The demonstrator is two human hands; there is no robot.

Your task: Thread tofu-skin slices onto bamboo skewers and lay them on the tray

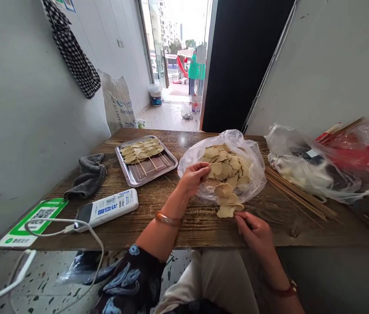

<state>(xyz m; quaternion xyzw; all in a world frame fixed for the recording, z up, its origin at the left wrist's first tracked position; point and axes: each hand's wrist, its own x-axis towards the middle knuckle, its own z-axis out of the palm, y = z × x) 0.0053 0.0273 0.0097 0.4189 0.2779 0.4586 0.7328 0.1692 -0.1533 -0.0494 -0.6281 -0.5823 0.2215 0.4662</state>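
At left on the dark, grained wooden counter [191, 233] lies a green-and-white card [42, 213] bearing a QR code, then a crumpled grey cloth [89, 176] and a white power bank [114, 205] printed with large blue Chinese characters. A shiny metal tray [153, 175] holds skewered slices [141, 150]. The left hand [191, 179] has its grip pinched on the edge of a flat, roundish beige slice [215, 169], just beyond the fingertips, over a crinkled clear bag [256, 168] of similar slices. The right hand [256, 232] grips a thin stick [235, 213] beside the lowest of several threaded slices [228, 199]. Farther right lie slender bamboo sticks [298, 194] and rumpled plastic bags [321, 170].
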